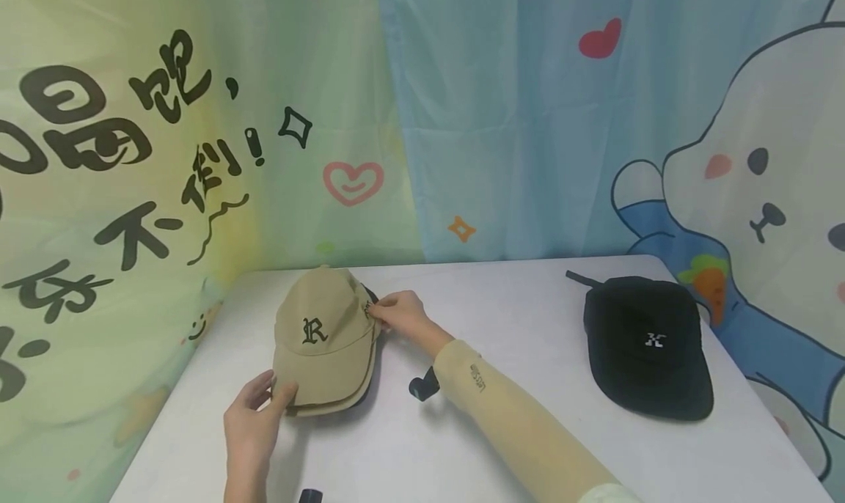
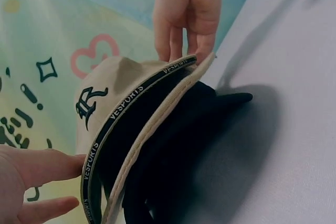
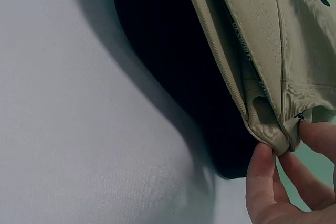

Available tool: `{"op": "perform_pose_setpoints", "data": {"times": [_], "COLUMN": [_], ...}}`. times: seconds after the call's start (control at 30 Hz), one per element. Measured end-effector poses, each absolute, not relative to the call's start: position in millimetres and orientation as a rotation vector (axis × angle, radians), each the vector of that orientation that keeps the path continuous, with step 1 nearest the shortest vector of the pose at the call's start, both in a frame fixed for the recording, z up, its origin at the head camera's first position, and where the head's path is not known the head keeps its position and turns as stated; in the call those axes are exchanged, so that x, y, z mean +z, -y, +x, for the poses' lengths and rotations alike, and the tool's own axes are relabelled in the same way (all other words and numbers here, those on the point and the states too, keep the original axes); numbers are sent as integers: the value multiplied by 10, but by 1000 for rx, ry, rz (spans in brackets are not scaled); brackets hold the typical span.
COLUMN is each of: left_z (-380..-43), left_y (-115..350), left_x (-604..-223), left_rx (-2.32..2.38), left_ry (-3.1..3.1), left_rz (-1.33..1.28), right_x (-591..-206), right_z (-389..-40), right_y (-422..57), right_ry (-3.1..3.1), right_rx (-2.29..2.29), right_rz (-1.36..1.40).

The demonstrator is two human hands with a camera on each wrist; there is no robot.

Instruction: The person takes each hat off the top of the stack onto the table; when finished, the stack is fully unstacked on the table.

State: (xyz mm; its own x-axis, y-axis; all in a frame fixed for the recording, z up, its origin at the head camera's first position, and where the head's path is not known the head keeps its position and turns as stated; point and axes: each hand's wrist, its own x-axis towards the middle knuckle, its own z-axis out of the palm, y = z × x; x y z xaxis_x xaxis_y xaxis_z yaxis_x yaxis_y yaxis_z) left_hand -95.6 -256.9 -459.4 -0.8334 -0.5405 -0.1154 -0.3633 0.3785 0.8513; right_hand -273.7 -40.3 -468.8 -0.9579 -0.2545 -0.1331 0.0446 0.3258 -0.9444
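Note:
A beige cap (image 1: 323, 327) with a dark letter R sits on top of a stack. Under it are another beige cap (image 3: 207, 30) and a dark cap (image 3: 163, 51), mostly hidden. My left hand (image 1: 254, 419) holds the upper cap by the left side of its brim, thumb in front. On the stack's right side my right hand (image 1: 405, 316) pinches the beige cap's lower edge between thumb and fingers, as the right wrist view shows. The left wrist view shows the lettered inner band (image 2: 126, 103) of the upper cap.
On the right of the white table (image 1: 502, 320) lies a black cap (image 1: 647, 342) with a small light emblem, its strap sticking out at back left. A small dark object (image 1: 424, 386) shows beside my right forearm. A printed curtain (image 1: 462, 122) hangs behind the table.

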Motion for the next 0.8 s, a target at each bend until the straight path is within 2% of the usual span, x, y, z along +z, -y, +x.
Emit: {"op": "perform_pose_setpoints", "data": {"times": [0.37, 0.8], "left_z": [-924, -933], "left_y": [2550, 2610], "left_x": [-4548, -4575], "left_rx": [-1523, -1619], "left_ry": [2342, 2274], "left_rz": [753, 812], "right_x": [-4670, -4674], "right_z": [-2717, -2717], "right_y": [408, 467], "right_ry": [-2368, -2507], "right_rx": [-1670, -1661], "right_rz": [-212, -234]}}
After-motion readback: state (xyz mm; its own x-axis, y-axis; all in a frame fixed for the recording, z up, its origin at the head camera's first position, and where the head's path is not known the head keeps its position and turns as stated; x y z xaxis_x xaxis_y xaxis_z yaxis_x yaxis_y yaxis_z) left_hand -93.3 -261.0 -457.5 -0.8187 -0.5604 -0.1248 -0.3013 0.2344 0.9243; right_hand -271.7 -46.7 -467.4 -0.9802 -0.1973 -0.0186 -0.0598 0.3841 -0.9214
